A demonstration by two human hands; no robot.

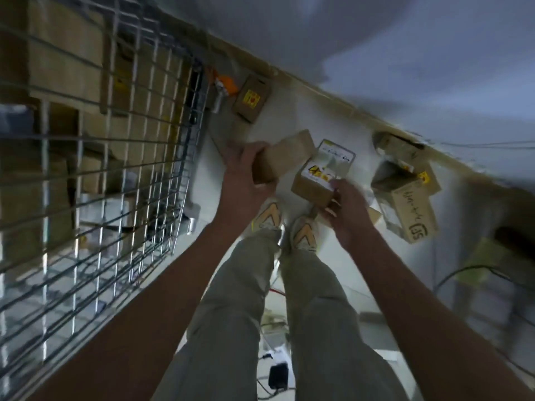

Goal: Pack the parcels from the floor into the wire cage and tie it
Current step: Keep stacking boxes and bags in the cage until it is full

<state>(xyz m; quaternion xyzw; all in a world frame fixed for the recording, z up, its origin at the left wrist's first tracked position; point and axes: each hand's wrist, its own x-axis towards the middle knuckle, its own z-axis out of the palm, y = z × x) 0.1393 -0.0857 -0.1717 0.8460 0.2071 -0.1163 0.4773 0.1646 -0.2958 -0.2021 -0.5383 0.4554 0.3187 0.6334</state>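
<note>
The person's grey-trousered legs (292, 308) fill the six o'clock foreground. The wire cage (95, 157), at nine o'clock, already looks well stocked with brown cartons. At centre, the left hand (246, 180) grips a plain box (282, 159), and the right hand (347, 215) clutches a labelled box (321, 175) at its corner. Several parcels remain on the floor: a handwritten box (411, 209) at three o'clock and a small stickered box (252, 102) at twelve. Packing seems partway done; tying is yet to come.

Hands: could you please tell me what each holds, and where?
Left hand grips a plain cardboard box by its near end; right hand grips a labelled box at its near corner.
</note>
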